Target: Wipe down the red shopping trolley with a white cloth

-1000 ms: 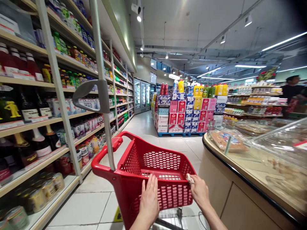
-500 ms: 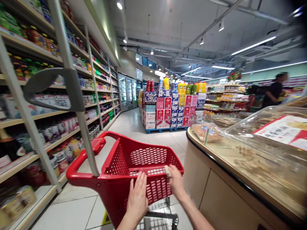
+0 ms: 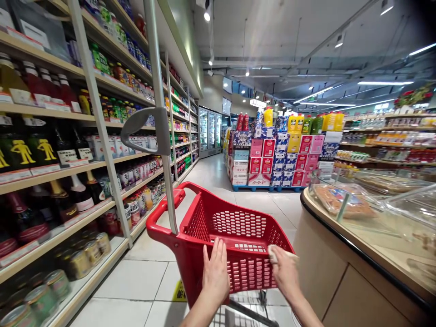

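A red plastic shopping cart [image 3: 245, 225] with honeycomb-like holes in its walls stands just ahead of me. My left hand [image 3: 217, 271] lies flat with fingers outstretched on the near side of its basket. Farther right, my right hand [image 3: 285, 274] is closed around a crumpled pale cloth [image 3: 273, 253], at the near rim close to the basket's right corner. Part of the cloth sticks out past my fingers. Rising from the cart's handle end is a metal pole [image 3: 169, 190] with a grey plastic loop grip [image 3: 160, 131]. Nothing lies in the visible part of the basket.
Shelves [image 3: 102, 204] of bottles and cans line the left. Stacked drink cartons [image 3: 262, 161] stand on blue pallets ahead. A curved counter [image 3: 327, 254] with packaged food [image 3: 344, 197] is close on the right. Tiled floor [image 3: 207, 175] runs between shelves and cartons.
My view has swung left, so the cart and both hands sit farther right in the picture. The cloth in my right hand remains at the rim; my left hand still rests on the side.
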`<state>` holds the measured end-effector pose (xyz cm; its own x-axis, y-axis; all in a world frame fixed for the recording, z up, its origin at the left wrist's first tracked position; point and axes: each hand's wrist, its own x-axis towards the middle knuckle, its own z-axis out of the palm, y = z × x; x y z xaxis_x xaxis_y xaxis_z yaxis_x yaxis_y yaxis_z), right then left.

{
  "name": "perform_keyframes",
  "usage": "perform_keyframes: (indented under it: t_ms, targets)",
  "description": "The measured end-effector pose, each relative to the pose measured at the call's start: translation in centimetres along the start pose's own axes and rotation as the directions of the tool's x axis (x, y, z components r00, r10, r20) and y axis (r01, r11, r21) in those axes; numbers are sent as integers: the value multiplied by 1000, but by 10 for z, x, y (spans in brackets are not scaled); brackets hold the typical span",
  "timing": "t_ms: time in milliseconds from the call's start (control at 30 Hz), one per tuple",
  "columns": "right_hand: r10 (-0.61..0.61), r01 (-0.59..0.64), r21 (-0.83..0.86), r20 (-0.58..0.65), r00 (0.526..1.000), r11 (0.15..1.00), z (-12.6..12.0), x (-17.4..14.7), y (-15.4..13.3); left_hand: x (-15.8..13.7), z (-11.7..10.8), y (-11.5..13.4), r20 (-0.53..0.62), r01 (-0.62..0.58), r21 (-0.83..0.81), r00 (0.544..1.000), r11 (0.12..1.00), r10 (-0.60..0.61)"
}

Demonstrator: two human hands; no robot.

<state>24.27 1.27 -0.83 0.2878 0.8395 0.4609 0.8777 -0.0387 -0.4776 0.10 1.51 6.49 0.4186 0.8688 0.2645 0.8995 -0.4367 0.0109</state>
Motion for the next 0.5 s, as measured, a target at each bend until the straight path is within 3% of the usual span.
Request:
perform_keyframes:
  t_ms: [100, 133, 233, 300, 433, 500]
  targets:
    - [-183, 176, 100, 66, 981, 979, 7, 0, -15, -1, -1, -4, -13, -17, 21, 1000, 1000, 18]
    - [-160, 155, 81, 59, 985, 985, 7, 1, -14, -2, 0, -5, -30, -27, 36, 999, 999, 28]
    - [63, -65, -36, -43, 997, 997, 1, 5, -1, -6, 2, -7, -78, -37, 63, 996, 997, 42]
    - [91, -94, -49, -70, 993, 994, -1, 4, 2, -7, 2, -6, -86, -31, 46, 996, 998, 35]
    - [-187, 186, 44, 14, 982, 981, -2, -1, -6, -6, -2, -5, -89, -45, 36, 995, 998, 48]
    - [-148, 148, 24, -10, 989, 989, -5, 0, -2, -5, -3, -6, -106, -49, 54, 993, 997, 55]
